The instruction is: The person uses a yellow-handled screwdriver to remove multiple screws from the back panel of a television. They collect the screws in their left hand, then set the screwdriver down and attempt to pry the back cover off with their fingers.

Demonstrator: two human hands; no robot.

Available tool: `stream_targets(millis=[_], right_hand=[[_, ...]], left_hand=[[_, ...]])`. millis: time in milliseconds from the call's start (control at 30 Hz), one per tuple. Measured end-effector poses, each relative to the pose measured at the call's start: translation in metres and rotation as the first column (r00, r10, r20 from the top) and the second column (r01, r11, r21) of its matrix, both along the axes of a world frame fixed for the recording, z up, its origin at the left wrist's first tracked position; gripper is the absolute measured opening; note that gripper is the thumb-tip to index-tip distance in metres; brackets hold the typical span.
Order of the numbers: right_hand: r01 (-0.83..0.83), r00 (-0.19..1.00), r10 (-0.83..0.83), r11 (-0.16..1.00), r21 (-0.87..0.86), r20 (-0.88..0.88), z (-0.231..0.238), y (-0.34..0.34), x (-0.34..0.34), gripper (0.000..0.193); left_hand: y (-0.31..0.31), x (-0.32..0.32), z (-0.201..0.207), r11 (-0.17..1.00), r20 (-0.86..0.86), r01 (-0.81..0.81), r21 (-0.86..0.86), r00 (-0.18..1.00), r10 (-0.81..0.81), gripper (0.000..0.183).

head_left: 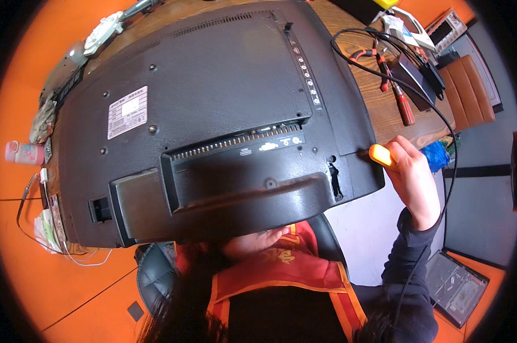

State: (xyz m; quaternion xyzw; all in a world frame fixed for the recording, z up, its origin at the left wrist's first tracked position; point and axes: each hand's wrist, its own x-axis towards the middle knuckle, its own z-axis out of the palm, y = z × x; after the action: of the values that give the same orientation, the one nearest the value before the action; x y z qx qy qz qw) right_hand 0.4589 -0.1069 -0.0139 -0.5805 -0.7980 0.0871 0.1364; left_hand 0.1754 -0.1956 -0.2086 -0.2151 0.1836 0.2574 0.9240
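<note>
A large black flat-screen TV (pixel 230 86) lies with its back upward on a wooden table, its ports and vents facing me. My right hand (pixel 411 177) is closed around an orange-yellow handled tool (pixel 381 155) at the TV's right edge, near the lower right corner. The tool's working end cannot be made out. Under the TV's near edge, my left hand (pixel 257 242) shows only in part, close to the red apron (pixel 304 268). The TV hides most of its fingers. An open slot (pixel 335 180) with a dark gap is in the back cover beside the right corner.
On the table to the right are a red-handled screwdriver (pixel 404 108), red-black pliers (pixel 364 54), a dark box (pixel 410 80) and a black cable that loops down past my right arm. A pink-lidded jar (pixel 25 153) and circuit boards stand at the left. A brown chair (pixel 467 94) is at far right.
</note>
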Motion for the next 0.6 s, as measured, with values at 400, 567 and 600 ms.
stream_targets(millis=[400, 567, 600], right_hand=[[-0.179, 0.967, 0.194, 0.979, -0.1, 0.163, 0.011, 0.013, 0.004, 0.021], [-0.24, 0.94, 0.259, 0.965, -0.109, 0.222, 0.013, 0.018, 0.006, 0.023], [-0.245, 0.942, 0.263, 0.964, -0.106, 0.207, 0.013, 0.019, 0.007, 0.023]], left_hand=[[-0.004, 0.003, -0.005, 0.968, 0.08, -0.003, 0.252, 0.997, -0.018, 0.033], [-0.003, 0.0, 0.004, 0.96, -0.008, 0.024, 0.279, 1.0, -0.023, 0.031], [-0.003, 0.001, 0.005, 0.964, -0.041, 0.044, 0.263, 0.999, -0.034, 0.032]])
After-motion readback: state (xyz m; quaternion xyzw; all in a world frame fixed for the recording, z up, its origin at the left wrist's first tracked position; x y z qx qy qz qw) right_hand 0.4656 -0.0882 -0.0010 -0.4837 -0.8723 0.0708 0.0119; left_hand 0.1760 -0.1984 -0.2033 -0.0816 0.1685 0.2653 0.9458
